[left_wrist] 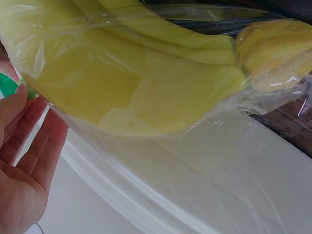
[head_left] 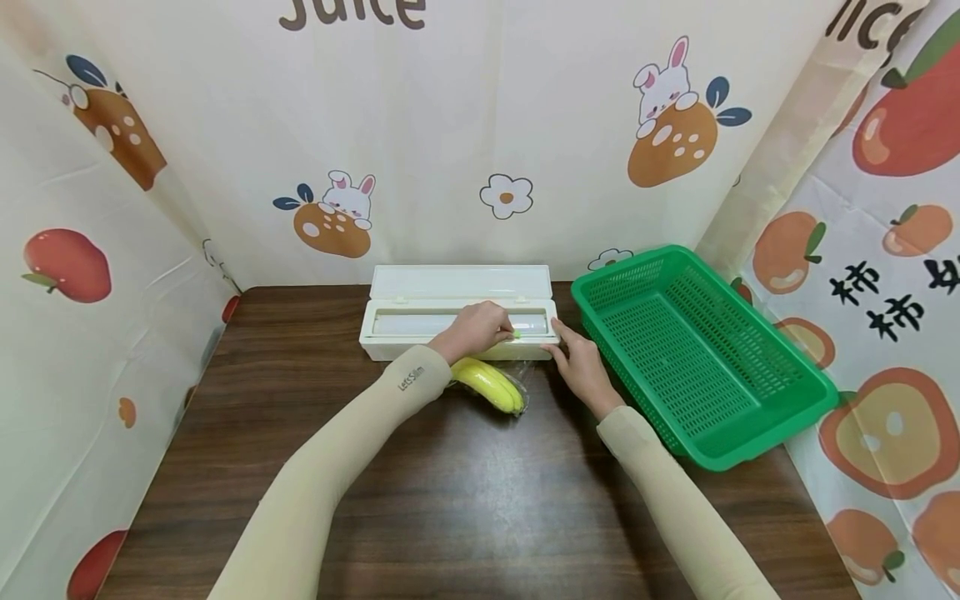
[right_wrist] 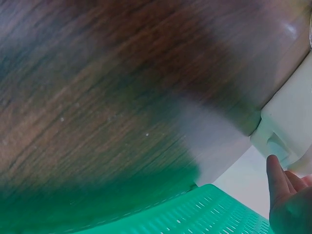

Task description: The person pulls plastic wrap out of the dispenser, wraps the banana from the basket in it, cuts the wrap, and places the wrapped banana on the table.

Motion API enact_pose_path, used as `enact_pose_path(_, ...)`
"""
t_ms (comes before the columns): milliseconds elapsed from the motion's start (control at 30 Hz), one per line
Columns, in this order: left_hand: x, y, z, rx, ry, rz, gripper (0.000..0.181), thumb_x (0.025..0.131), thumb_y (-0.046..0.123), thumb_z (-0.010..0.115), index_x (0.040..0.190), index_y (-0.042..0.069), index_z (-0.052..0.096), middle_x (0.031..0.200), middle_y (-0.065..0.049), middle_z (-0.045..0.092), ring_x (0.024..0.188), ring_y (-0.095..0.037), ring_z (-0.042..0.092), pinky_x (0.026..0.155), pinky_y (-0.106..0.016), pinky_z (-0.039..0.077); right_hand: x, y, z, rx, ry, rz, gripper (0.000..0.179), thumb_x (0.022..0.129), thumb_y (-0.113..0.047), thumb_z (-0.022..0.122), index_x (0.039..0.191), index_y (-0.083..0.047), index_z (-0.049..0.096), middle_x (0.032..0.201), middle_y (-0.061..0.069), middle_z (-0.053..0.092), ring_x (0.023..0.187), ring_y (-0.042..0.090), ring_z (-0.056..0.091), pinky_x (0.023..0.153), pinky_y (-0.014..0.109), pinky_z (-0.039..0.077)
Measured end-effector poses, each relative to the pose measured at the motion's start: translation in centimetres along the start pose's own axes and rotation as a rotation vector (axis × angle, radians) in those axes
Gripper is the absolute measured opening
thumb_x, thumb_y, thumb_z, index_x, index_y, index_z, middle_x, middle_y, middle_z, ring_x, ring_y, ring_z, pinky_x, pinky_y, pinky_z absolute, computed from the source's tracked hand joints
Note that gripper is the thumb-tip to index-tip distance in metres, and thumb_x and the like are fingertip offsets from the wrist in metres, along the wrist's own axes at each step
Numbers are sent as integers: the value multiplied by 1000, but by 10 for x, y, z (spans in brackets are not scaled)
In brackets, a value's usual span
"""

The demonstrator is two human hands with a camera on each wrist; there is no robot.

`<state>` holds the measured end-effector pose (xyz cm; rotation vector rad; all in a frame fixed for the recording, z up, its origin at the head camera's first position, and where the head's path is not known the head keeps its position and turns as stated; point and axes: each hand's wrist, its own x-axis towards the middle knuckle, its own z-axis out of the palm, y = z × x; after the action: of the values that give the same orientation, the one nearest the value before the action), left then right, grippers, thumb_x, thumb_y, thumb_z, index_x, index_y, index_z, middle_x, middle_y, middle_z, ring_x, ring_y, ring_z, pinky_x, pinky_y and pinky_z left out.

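Table [head_left: 487, 517] was dark brown, wood-grained. Cling-film dispenser [head_left: 461, 283] at far edge was plain white, tab [head_left: 516, 334] light green. Bananas [head_left: 491, 385] just nearer were yellow, stem end [left_wrist: 275, 53] ochre-tinged. Plastic basket [head_left: 752, 323] by right edge was green, walls in slotted mesh. Sleeves [head_left: 341, 454] were beige, left bearing dark lettering. Cream backdrop cloth [head_left: 450, 108] showed orange-brown and red fruit, pink-eared white rabbits.
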<state>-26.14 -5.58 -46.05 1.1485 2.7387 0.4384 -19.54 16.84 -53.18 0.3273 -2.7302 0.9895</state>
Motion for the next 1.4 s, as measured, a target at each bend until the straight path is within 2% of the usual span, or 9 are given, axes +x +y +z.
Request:
enact_pose_path(200, 0, 0, 1, -10, 0, 9, 17, 103, 18, 72, 103, 7, 85, 101, -6, 82, 85, -17, 75, 80, -33, 62, -1, 2, 1, 0, 4, 6, 59, 99, -13, 75, 151, 3, 53, 151, 24, 56, 134, 42, 59, 104, 55, 54)
enact_pose_path(900, -2, -3, -1, -50, -22, 40, 16, 102, 13, 71, 106, 2, 82, 102, -11, 81, 91, -21, 77, 89, -31, 62, -2, 2, 2, 5, 23, 8, 58, 98, -13, 75, 150, 1, 55, 148, 23, 58, 126, 43, 64, 97, 55, 58)
enact_pose_path(967, -2, -4, -2, -52, -23, 41, 16, 102, 12, 71, 107, 2, 82, 102, -12, 81, 91, -21, 77, 90, -31, 62, -2, 1, 2, 8, 23, 8, 57, 99, -13, 75, 150, 1, 55, 148, 24, 58, 118, 43, 68, 92, 54, 59)
enact_pose_path(1033, -3, -4, -2, -58, -20, 44, 16, 102, 12, 71, 106, 1, 82, 100, -12, 81, 90, -21, 77, 90, -31, 62, -2, 1, 1, 15, 23, 9, 57, 99, -13, 75, 150, 1, 55, 147, 25, 58, 103, 43, 72, 85, 53, 61)
enact_pose_path(1167, -3, -7, -3, -76, -13, 56, 15, 102, 10, 71, 104, 0, 82, 97, -12, 81, 86, -21, 76, 89, -30, 62, -2, 1, 1, 16, 27, 8, 58, 98, -14, 75, 151, 0, 55, 145, 27, 59, 76, 39, 68, 72, 48, 56)
enact_pose_path(1300, -4, -9, -3, -96, -6, 76, 13, 101, 8, 72, 103, -1, 82, 97, -14, 80, 87, -22, 76, 89, -29, 62, -2, 1, 2, 15, 31, 6, 58, 98, -13, 75, 150, 1, 55, 145, 27, 59, 68, 35, 64, 69, 47, 55)
enact_pose_path(1333, -4, -10, -3, -101, -5, 79, 13, 101, 8, 72, 104, -1, 82, 97, -14, 80, 88, -23, 76, 89, -29, 62, -2, 1, 2, 14, 32, 5, 58, 98, -14, 75, 150, 1, 55, 145, 27, 59, 72, 36, 67, 72, 48, 56)
enact_pose_path(1400, -5, -11, -4, -110, 0, 86, 13, 101, 7, 72, 104, -1, 81, 98, -15, 80, 90, -24, 76, 90, -29, 61, -2, 1, 2, 12, 29, 8, 58, 99, -13, 75, 151, 1, 55, 145, 27, 59, 65, 32, 62, 68, 46, 54)
